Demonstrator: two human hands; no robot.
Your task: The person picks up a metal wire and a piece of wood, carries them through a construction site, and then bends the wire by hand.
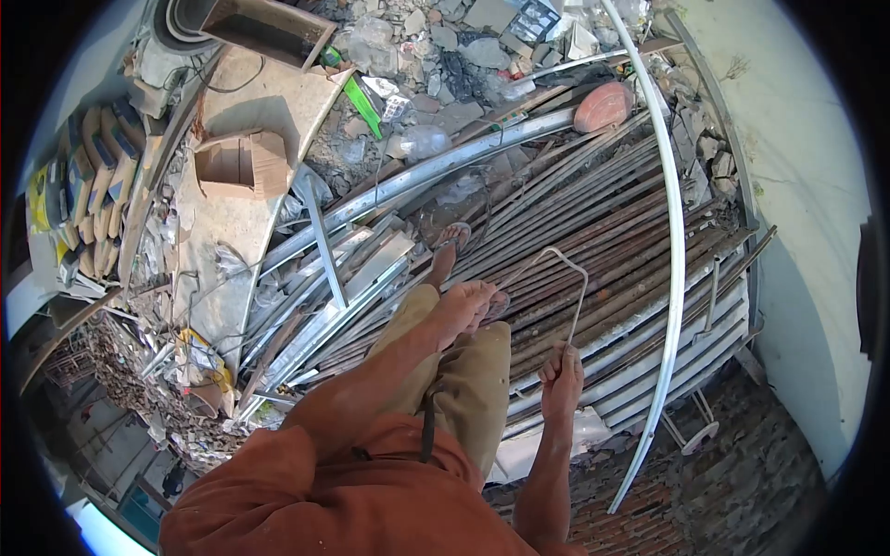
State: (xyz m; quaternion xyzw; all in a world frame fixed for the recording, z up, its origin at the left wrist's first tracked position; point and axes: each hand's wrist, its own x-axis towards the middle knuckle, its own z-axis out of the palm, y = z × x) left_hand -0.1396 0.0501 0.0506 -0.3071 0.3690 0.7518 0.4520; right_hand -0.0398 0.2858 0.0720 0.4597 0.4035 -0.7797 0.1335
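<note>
Between my two hands runs a thin pale bent wire point(583, 295), with kinks at its top. My right hand point(561, 372) is closed around its lower right end, over the edge of the pipe stack. My left hand point(466, 308) is closed in front of my knees, and the wire's other end slopes down to its fingertips. Long rusty metal pipes point(612, 222) lie in a wide stack under the wire. My sandalled feet are among the pipes, one partly hidden behind my left hand.
A long white tube point(669, 185) curves down the right side. Silvery metal channels point(408, 181) lie at the left. A cardboard box point(243, 165) sits on a pale board point(222, 232). Rubble point(454, 56) covers the back; a wall point(797, 167) stands right, with brickwork point(686, 482) below.
</note>
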